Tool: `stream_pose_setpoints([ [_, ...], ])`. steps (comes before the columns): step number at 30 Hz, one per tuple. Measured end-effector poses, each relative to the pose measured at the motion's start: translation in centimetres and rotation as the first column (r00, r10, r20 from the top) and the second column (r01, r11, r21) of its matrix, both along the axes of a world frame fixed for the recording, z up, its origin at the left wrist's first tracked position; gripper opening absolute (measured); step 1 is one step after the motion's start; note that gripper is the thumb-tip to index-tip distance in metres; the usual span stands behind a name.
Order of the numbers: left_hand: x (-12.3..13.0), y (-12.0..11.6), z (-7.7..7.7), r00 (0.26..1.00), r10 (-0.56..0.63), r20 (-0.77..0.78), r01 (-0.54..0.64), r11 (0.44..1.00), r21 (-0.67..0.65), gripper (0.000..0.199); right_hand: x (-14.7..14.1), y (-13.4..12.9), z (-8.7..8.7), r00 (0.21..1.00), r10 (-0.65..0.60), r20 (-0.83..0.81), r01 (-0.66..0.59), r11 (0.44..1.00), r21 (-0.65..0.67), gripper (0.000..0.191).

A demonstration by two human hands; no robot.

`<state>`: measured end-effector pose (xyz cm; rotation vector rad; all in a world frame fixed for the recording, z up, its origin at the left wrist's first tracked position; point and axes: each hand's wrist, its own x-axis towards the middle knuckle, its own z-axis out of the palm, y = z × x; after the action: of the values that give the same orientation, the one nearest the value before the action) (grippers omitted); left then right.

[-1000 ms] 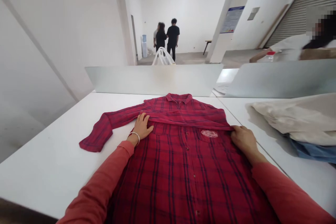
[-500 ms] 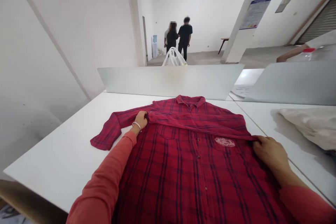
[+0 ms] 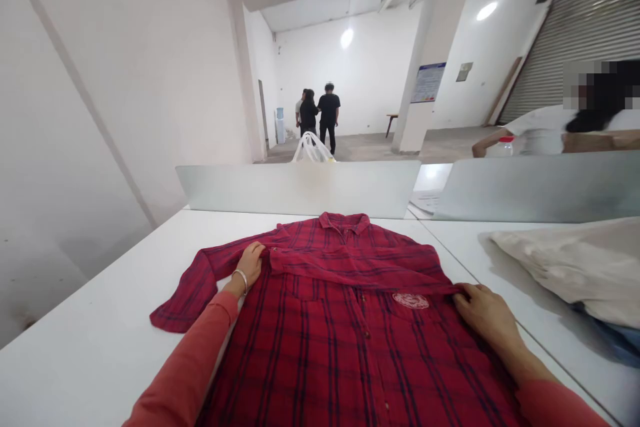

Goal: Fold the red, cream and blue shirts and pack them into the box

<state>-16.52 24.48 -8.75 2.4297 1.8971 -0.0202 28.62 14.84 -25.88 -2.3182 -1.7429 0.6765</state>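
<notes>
A red and navy plaid button-up shirt [image 3: 320,360] lies front up, collar away from me. One sleeve [image 3: 350,267] is folded flat across the chest, above a pale round print. The other sleeve [image 3: 193,287] spreads out to the left on the table. My left hand [image 3: 250,263], with a bracelet at its wrist, has its fingers bent together on the shirt's left side, just beside the folded sleeve's cuff. At the right edge, my right hand [image 3: 485,313] pinches the cloth where that sleeve folds over; its fingertips are partly hidden.
Beneath the shirt is a white table [image 3: 100,320]. Frosted dividers [image 3: 300,190] stand along its far edge, with a white plastic bag [image 3: 313,147] behind. Cream cloth [image 3: 565,267] lies at right. A person [image 3: 545,130] is beyond the right divider; several people stand farther back.
The view has tilted up and turned right. My left hand has shifted off the folded cuff, whose end now shows. My right hand stays at the sleeve's fold.
</notes>
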Motion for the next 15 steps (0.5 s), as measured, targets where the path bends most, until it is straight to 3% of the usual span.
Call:
stream_pose_setpoints([
  [4,0.5,-1.6,1.4,0.998,-0.02,-0.059,0.019,1.0,-0.011,0.029,0.3,0.3,0.2,0.998,0.062,-0.029,-0.061,0.998,0.012,0.034],
  [8,-0.8,-3.3,4.5,0.986,0.076,-0.147,-0.074,0.997,0.019,0.023,1.2,0.5,1.5,0.98,0.136,-0.146,-0.151,0.984,-0.093,0.037],
  [11,-2.9,-5.0,7.6,0.945,0.237,-0.227,-0.22,0.97,0.1,0.025,1.6,0.0,3.9,0.978,0.102,-0.182,-0.117,0.99,-0.078,0.043],
  [15,-5.1,-7.6,11.0,0.789,0.43,-0.438,-0.457,0.888,0.049,0.043,1.4,-1.5,8.1,0.968,0.019,-0.25,-0.042,0.995,-0.087,0.04],
])
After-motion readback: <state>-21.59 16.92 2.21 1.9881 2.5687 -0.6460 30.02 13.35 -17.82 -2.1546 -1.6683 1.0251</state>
